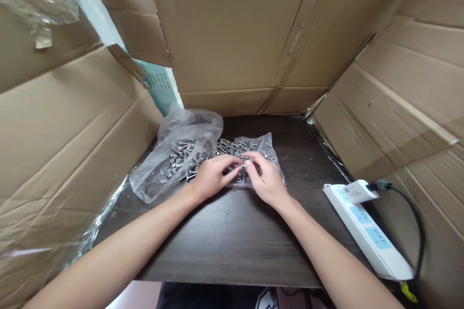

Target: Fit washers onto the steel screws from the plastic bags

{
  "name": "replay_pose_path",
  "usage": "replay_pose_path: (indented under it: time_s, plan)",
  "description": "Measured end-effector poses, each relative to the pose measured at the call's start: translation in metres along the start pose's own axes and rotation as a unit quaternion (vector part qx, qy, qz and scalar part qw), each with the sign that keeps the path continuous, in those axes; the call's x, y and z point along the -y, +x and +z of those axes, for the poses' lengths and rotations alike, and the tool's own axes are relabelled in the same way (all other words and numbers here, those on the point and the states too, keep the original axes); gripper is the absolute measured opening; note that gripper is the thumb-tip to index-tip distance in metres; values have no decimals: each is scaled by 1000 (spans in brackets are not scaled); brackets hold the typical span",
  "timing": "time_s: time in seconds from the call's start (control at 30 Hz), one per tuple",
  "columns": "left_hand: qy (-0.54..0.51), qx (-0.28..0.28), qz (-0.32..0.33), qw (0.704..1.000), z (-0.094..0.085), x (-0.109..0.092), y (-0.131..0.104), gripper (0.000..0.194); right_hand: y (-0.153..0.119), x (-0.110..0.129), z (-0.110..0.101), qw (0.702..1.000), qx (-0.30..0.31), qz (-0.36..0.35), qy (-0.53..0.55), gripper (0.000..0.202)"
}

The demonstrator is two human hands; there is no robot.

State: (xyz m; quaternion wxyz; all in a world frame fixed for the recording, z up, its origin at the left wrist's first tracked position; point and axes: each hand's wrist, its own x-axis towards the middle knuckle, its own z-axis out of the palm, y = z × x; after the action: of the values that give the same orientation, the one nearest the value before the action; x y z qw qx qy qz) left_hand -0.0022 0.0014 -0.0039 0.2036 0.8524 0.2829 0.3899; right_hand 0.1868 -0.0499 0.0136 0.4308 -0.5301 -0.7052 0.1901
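Observation:
My left hand (214,175) and my right hand (266,177) meet fingertip to fingertip over a pile of metal hardware. Between them is a small metal bolt (243,164), pinched by the thumbs and fingers of both hands; its details are too small to tell. Beneath and behind the fingers, bolts, nuts and washers (252,145) lie on a clear plastic bag (266,141). To the left of my left hand, more bolts (180,150) rest in and on a crumpled translucent bag (152,174).
The dark tabletop (224,236) is walled in by cardboard (239,29) at the back and both sides. On the right lies a white power strip (369,231) with a plugged-in adapter (359,191) and a black cable (416,212).

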Motion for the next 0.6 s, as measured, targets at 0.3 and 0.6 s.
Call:
replay_pose_path:
  time_s: [0.3, 0.6]
  plan:
    - [-6, -1, 6, 1000, 0, 1, 0, 13, 0, -1, 0, 1000, -5, -20, -6, 23]
    - [-9, -5, 9, 1000, 0, 0, 0, 13, 1, 1, -3, 1000, -5, -20, -7, 22]
